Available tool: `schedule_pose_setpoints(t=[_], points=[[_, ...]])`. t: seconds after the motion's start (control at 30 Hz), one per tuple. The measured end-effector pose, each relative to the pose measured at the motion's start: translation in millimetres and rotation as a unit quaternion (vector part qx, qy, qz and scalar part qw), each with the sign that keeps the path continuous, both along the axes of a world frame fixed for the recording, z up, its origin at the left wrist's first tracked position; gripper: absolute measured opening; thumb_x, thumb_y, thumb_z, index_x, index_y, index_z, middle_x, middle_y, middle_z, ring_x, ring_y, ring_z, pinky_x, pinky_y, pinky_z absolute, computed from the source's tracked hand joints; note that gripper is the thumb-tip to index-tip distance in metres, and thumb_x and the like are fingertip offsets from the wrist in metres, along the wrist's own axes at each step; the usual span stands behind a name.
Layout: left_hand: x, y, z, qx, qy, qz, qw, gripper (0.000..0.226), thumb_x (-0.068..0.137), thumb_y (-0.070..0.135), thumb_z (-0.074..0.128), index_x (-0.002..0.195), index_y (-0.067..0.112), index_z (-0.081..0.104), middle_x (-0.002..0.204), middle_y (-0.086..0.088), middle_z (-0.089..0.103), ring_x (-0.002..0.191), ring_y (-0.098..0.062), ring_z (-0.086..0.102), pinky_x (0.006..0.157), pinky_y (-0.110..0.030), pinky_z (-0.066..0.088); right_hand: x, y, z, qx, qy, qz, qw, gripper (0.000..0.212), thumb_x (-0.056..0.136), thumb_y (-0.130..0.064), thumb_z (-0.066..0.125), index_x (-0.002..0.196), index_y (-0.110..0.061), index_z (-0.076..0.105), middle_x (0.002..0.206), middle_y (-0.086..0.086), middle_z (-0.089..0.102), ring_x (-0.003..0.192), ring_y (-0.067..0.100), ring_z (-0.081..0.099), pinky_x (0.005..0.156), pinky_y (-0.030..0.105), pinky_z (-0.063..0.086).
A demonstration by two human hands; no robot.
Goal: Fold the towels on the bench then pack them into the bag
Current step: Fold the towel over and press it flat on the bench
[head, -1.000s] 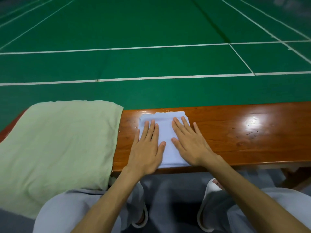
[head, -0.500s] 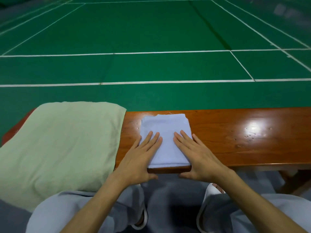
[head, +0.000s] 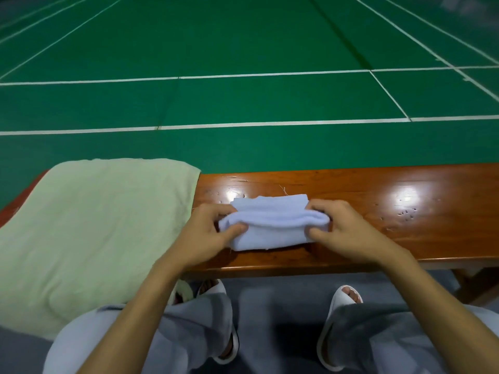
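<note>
Two bare hands work a small pale-blue towel [head: 270,233] at the lower middle of the frame, on a glossy brown wooden table [head: 405,225]. The left grip [head: 208,233] pinches the towel's left end, with the thumb on the near side and the fingers curled over the top. The right grip [head: 348,233] pinches the right end in the same way. Between them the cloth rises in a rounded fold across its width. The far part lies flat on the table top, and a loose thread sticks up from its far edge.

A large pale-green towel [head: 94,225] fills the lower left of the frame, spread over the left end of the table and hanging down over the near edge. It lies just beside the left grip, and a strip of bare wood separates it from the blue towel.

Along the bottom of the frame are grey trousers [head: 189,333] and white slippers [head: 337,333]. A green court floor [head: 243,103] with white lines fills the upper half.
</note>
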State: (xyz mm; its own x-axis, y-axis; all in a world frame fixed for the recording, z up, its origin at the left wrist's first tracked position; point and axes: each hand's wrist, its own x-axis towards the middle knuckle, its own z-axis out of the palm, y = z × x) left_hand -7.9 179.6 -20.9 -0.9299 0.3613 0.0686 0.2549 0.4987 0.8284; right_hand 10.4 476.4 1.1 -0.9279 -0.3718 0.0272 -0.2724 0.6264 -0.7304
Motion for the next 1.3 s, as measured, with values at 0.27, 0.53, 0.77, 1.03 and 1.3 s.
schedule_pose_setpoints(t=[0.27, 0.53, 0.77, 1.03, 1.3], points=[[-40, 29, -30, 0.052, -0.08, 0.245, 0.965, 0.039, 0.089, 0.052, 0.07, 0.088, 0.013, 0.075, 0.085, -0.002, 0.075, 0.082, -0.019, 0.072, 0.073, -0.053, 0.061, -43, -6, -34, -0.107, -0.074, -0.246, 0.96, 0.032, 0.091, -0.034, 0.075, 0.074, -0.007, 0.072, 0.066, -0.001, 0.064, 0.066, 0.018, 0.06, 0.063, 0.04, 0.047], [-26, 37, -22, -0.112, 0.069, 0.29, 0.948, 0.053, 0.087, 0.062, 0.062, 0.112, 0.015, 0.068, 0.109, -0.003, 0.072, 0.099, -0.023, 0.066, 0.086, -0.043, 0.056, -37, -14, -38, 0.002, -0.021, -0.332, 0.943, 0.041, 0.085, -0.054, 0.074, 0.104, -0.019, 0.065, 0.09, -0.006, 0.067, 0.085, 0.016, 0.064, 0.075, 0.042, 0.058], [-9, 68, -18, -0.27, 0.254, 0.027, 0.928, 0.061, 0.11, 0.048, 0.021, 0.163, 0.019, 0.023, 0.171, 0.0, 0.017, 0.159, -0.017, 0.001, 0.129, -0.044, 0.009, -34, -42, -39, 0.199, 0.202, -0.119, 0.952, 0.071, 0.099, -0.051, 0.032, 0.159, -0.014, 0.03, 0.167, 0.007, 0.027, 0.156, 0.026, 0.019, 0.124, 0.05, 0.019], [13, 67, -55, -0.373, 0.203, 0.009, 0.905, 0.071, 0.108, 0.053, -0.002, 0.163, 0.014, 0.02, 0.17, -0.007, 0.016, 0.159, -0.023, 0.005, 0.129, -0.048, 0.009, -4, -49, -69, 0.333, 0.121, -0.073, 0.932, 0.074, 0.102, -0.052, 0.002, 0.163, -0.013, 0.013, 0.171, 0.005, 0.009, 0.158, 0.025, -0.005, 0.126, 0.058, 0.007], [17, 45, -55, -0.377, 0.141, 0.058, 0.914, 0.07, 0.106, 0.053, -0.004, 0.164, 0.02, 0.018, 0.171, 0.0, 0.011, 0.159, -0.023, -0.001, 0.129, -0.047, 0.005, 12, -36, -72, 0.342, 0.063, -0.132, 0.928, 0.075, 0.101, -0.055, 0.001, 0.164, -0.014, 0.001, 0.171, 0.003, -0.008, 0.157, 0.025, -0.011, 0.127, 0.054, 0.001]])
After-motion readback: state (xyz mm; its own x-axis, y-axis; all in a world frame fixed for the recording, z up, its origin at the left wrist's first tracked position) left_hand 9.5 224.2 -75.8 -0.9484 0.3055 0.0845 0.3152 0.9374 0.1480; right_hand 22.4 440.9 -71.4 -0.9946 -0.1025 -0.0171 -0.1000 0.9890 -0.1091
